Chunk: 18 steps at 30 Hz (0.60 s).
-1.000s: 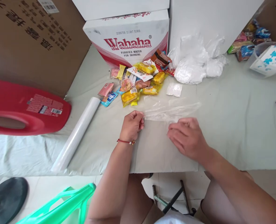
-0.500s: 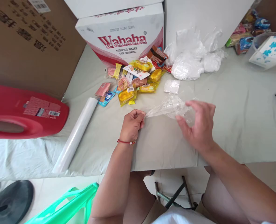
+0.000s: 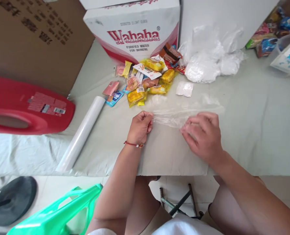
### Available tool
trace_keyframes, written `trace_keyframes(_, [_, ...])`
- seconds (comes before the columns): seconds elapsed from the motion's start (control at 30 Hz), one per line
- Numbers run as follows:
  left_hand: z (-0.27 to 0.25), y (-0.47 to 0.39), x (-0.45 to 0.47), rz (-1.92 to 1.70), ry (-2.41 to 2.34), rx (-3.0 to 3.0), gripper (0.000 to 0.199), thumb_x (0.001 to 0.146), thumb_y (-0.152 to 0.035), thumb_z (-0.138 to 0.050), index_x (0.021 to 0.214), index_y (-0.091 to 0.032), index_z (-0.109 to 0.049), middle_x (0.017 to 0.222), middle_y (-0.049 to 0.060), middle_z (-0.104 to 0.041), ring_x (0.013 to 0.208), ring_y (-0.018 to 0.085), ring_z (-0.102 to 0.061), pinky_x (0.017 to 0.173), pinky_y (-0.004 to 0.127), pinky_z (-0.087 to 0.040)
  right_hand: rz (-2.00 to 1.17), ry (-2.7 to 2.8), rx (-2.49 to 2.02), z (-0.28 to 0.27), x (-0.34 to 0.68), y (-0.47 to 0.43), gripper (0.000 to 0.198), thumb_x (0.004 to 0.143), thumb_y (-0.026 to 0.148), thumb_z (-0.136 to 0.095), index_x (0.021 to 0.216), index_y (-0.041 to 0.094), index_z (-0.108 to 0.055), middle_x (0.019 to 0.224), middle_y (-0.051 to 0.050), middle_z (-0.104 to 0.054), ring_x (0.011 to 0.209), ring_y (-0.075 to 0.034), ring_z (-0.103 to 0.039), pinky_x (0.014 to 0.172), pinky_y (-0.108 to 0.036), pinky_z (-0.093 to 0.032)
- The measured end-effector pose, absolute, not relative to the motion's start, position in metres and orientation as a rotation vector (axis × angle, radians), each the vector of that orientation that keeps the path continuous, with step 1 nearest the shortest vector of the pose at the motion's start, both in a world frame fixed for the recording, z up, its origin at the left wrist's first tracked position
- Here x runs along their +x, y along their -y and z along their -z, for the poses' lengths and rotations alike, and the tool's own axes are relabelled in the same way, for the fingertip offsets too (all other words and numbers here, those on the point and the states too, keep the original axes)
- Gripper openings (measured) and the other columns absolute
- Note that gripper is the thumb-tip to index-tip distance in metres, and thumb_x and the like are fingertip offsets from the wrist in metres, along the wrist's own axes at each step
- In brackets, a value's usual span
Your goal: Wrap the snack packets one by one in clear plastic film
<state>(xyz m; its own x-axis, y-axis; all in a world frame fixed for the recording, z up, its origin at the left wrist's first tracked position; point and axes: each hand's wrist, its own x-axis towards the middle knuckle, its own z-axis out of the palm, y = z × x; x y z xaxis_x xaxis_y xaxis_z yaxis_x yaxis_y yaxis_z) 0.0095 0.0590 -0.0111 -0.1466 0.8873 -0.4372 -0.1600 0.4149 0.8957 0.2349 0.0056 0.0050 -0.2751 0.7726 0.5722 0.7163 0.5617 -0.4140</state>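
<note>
A thin clear plastic bag (image 3: 170, 117) stretches between my two hands just above the table. My left hand (image 3: 140, 126), with a red bracelet at the wrist, pinches one end of it. At the other end, my right hand (image 3: 203, 135) has its thumb and fingers closed on the plastic, slightly blurred. Beyond the bag lies a small white square packet (image 3: 184, 89). Behind my left hand is a heap of wrapped snacks (image 3: 137, 95), in yellow, pink, brown and blue packaging.
Left of my hands lies a white plastic roll (image 3: 82, 133), near a red jug (image 3: 32, 107). A Wahaha carton (image 3: 132, 32) and crumpled clear bags (image 3: 203, 65) stand at the back. A clear tub (image 3: 285, 57) is far right. Below the table's front edge is a green plastic stool (image 3: 61, 212).
My right hand has closed its fingers on the plastic and moved slightly left. The bag is now drawn out flatter between my hands. The camera view has shifted a little.
</note>
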Motion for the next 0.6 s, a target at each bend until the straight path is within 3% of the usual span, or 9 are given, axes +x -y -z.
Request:
trace_keyframes(0.23, [0.014,-0.073,0.006,-1.171,-1.541,0.64,0.014,0.071,-0.023,-0.073,0.069,-0.017,-0.061,0.045,-0.01,-0.038,0.036,0.003,-0.026,0.037,0.02,-0.014,-0.249,2.606,-0.793,0.015,0.214,0.025,0.019,0.094,0.007,-0.054,0.093,0.021,-0.067,0.133,-0.008,-0.069,0.079,-0.017,-0.062,0.067,-0.035,-0.046])
trace_keyframes(0.33, [0.013,-0.077,0.006,-1.193,-1.543,0.586,0.015,0.07,-0.019,-0.072,0.081,-0.016,-0.061,0.048,-0.011,-0.042,0.035,0.003,-0.028,0.036,0.019,-0.016,-0.287,2.744,-0.845,0.019,0.207,0.025,0.017,0.092,0.007,-0.053,0.089,0.018,-0.065,0.149,-0.013,-0.059,0.077,-0.017,-0.064,0.063,-0.034,-0.046])
trace_keyframes(0.4, [0.012,-0.078,0.007,-1.231,-1.515,0.513,0.029,0.069,-0.015,-0.073,0.092,-0.019,-0.055,0.057,-0.01,-0.052,0.037,0.005,-0.042,0.038,0.017,-0.025,-0.301,2.808,-0.929,0.019,0.204,0.023,0.014,0.092,0.01,-0.053,0.092,0.017,-0.066,0.157,-0.015,-0.05,0.076,-0.019,-0.066,0.061,-0.036,-0.046])
trace_keyframes(0.47, [0.01,-0.075,0.011,-1.295,-1.474,0.455,0.038,0.069,-0.011,-0.072,0.095,-0.022,-0.046,0.069,-0.007,-0.06,0.05,0.01,-0.061,0.046,0.017,-0.042,-0.285,2.828,-1.029,0.018,0.201,0.022,0.015,0.093,0.013,-0.054,0.097,0.016,-0.068,0.16,-0.014,-0.047,0.074,-0.019,-0.067,0.059,-0.037,-0.045])
trace_keyframes(0.53, [0.005,-0.069,0.018,-1.39,-1.428,0.473,0.036,0.069,-0.009,-0.07,0.09,-0.022,-0.044,0.076,-0.006,-0.06,0.067,0.014,-0.072,0.061,0.022,-0.056,-0.262,2.829,-1.13,0.017,0.197,0.019,0.017,0.094,0.015,-0.053,0.101,0.016,-0.069,0.161,-0.012,-0.046,0.07,-0.019,-0.067,0.056,-0.037,-0.043])
trace_keyframes(0.6, [0.0,-0.061,0.029,-1.485,-1.392,0.563,0.028,0.071,-0.007,-0.068,0.083,-0.021,-0.047,0.079,-0.005,-0.058,0.076,0.014,-0.074,0.074,0.026,-0.06,-0.26,2.847,-1.214,0.014,0.193,0.017,0.02,0.094,0.018,-0.054,0.105,0.016,-0.07,0.162,-0.011,-0.044,0.067,-0.02,-0.067,0.053,-0.037,-0.041])
